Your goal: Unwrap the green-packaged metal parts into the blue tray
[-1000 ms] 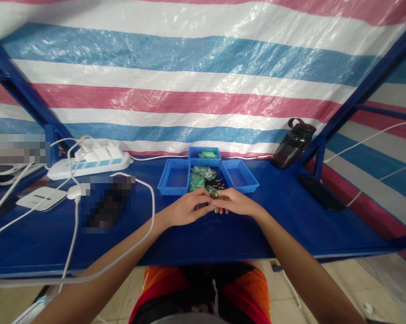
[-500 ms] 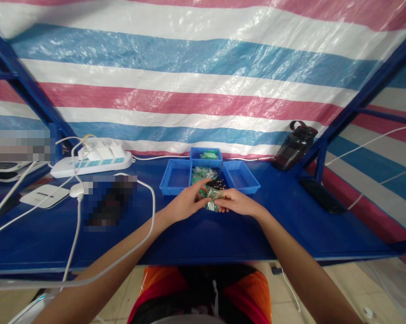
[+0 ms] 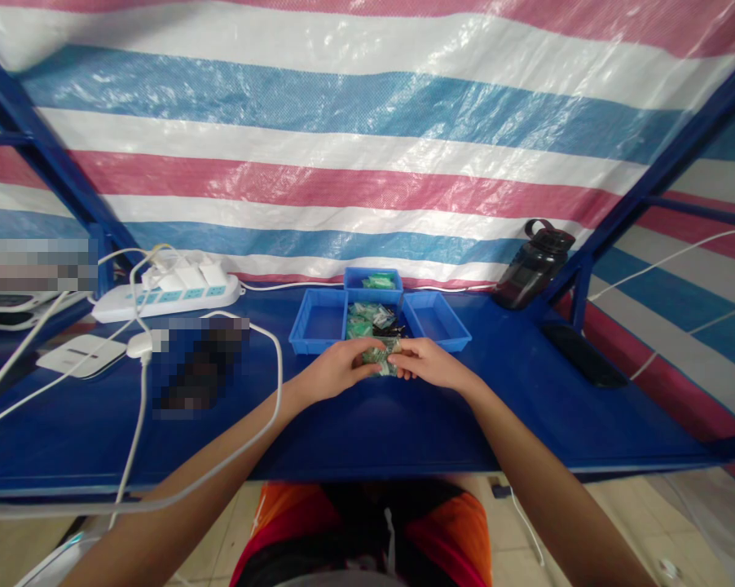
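Between my two hands is a small clear plastic bag (image 3: 380, 359) with greenish and silvery bits showing through; its exact contents are too small to make out. My left hand (image 3: 338, 368) grips its left side, thumb below and fingers curled over the top. On the right side my right hand (image 3: 433, 364) pinches it between thumb and fingers. Just behind the bag, several green-tinted packets (image 3: 366, 314) lie in the middle blue bin, with small dark pieces (image 3: 395, 331) at their right. The hands partly hide the front of that bin.
A left blue bin (image 3: 316, 346), a right blue bin (image 3: 446, 342) and a back blue bin (image 3: 372, 271) with green packets surround the middle one. Leftward are a power strip (image 3: 165, 303), white cables and a white flat device (image 3: 81, 356). A dark bottle (image 3: 534, 265) and a black phone-like object (image 3: 583, 355) stay right.
My left fingers, raised and spread before, have closed onto the bag. The bag has shifted slightly up, and my right hand has barely moved.
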`<action>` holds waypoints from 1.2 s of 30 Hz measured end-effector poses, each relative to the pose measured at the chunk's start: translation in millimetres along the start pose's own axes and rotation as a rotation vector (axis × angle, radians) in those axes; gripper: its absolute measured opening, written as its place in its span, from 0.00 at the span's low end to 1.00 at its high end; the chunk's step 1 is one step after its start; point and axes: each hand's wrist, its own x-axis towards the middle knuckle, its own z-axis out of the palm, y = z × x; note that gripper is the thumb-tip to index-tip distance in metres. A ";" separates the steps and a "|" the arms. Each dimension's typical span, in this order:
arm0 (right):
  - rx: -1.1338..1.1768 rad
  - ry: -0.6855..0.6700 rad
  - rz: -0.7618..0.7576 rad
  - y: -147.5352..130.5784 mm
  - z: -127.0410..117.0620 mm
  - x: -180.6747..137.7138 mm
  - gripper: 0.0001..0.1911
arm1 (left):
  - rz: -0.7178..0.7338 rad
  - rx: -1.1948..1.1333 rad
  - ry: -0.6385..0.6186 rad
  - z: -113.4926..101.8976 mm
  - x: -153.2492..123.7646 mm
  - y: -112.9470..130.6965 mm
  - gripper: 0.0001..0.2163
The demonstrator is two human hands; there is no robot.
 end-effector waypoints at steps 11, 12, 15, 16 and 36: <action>-0.065 0.165 -0.091 2.0 3.5 2.3 0.18 | -0.098 -0.101 0.036 1.6 0.2 -7.5 0.18; -0.036 0.174 -0.106 3.2 3.8 2.5 0.22 | -0.104 -0.111 0.035 1.3 0.2 -6.5 0.18; 0.012 0.209 -0.151 6.2 4.4 3.5 0.31 | -0.127 -0.134 0.020 0.0 0.2 -2.4 0.17; 0.013 0.216 -0.161 6.6 4.6 3.7 0.30 | -0.134 -0.136 0.019 -0.3 0.2 -1.3 0.17; -0.297 0.233 -0.197 -5.3 6.5 -0.5 0.03 | -0.063 -0.042 -0.009 -3.8 -1.1 5.4 0.17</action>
